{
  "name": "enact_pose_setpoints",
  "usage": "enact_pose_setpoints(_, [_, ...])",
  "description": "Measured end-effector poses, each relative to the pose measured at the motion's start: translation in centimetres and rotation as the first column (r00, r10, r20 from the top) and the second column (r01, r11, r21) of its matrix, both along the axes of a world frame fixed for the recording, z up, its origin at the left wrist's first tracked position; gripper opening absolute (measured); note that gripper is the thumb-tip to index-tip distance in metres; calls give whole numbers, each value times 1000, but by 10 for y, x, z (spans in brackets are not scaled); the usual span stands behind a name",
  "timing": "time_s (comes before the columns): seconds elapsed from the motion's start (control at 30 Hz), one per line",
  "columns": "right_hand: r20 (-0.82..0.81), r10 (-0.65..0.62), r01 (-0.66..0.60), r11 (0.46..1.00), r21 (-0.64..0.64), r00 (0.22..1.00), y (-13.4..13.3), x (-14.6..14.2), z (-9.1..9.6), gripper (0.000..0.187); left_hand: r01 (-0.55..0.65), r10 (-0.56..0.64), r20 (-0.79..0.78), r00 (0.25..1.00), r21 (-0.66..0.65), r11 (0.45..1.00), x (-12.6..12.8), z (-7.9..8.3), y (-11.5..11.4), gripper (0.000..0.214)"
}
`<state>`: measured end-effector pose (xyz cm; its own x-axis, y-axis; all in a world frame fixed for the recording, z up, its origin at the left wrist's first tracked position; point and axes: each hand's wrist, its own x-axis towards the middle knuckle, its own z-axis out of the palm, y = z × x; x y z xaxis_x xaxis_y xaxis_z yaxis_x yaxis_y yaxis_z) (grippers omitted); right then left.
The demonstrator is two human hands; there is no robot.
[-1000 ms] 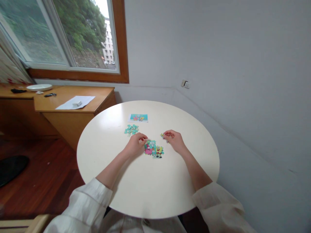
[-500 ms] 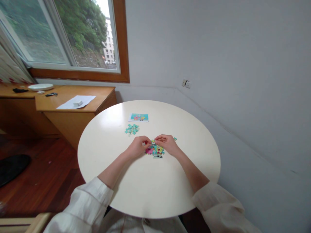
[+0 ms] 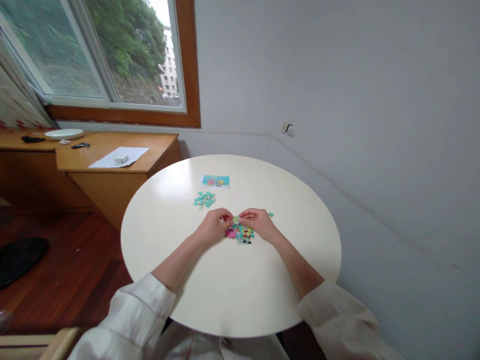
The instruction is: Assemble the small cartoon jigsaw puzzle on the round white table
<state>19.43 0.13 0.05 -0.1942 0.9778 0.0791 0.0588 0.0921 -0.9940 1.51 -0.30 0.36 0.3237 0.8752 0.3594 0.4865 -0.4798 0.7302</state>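
Note:
A partly joined jigsaw puzzle [image 3: 245,234], with a pink figure and a yellow figure on teal, lies on the round white table [image 3: 232,285] in front of me. At its far edge is a small yellow-and-teal puzzle piece [image 3: 236,219]. My left hand [image 3: 213,226] pinches this piece from the left, fingers curled. From the other side my right hand [image 3: 260,223] has its thumb and fingertips closed on it. Whether the piece is locked into the puzzle I cannot tell. The fingers cover part of the puzzle's upper edge.
A heap of teal puzzle pieces [image 3: 205,199] sits beyond my left hand, with a picture card [image 3: 215,181] behind it. One loose teal piece [image 3: 270,214] lies past my right hand. A wooden desk [image 3: 157,150] stands at the back left, bearing paper and a white plate [image 3: 64,134].
My left fingertips have shifted very slightly at the piece. Otherwise both hands and the puzzle hold their places; the whole view has moved a little.

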Motion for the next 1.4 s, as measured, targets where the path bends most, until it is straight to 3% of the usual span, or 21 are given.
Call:
enact_pose_setpoints(0.47, [-47,22,-24,998,-62,999,0,2,0,25,4,-4,-1,1000,-4,1000,-1,4,-2,12])
enact_pose_setpoints(1.13, [70,-49,45,998,53,996,4,10,-2,16,18,-21,70,997,35,999,-4,7,2,11])
enact_pose_setpoints(1.23, [87,-50,44,996,74,995,4,11,-2,16,13,-2,179,984,-58,998,-2,8,3,9])
enact_pose_setpoints(1.3, [97,-49,41,996,79,994,4,11,-2,16,25,39,320,947,-195,980,-2,9,5,9])
enact_pose_setpoints(1.4, [113,-54,45,996,78,992,4,12,-4,16,90,171,535,828,-427,900,-5,10,7,15])
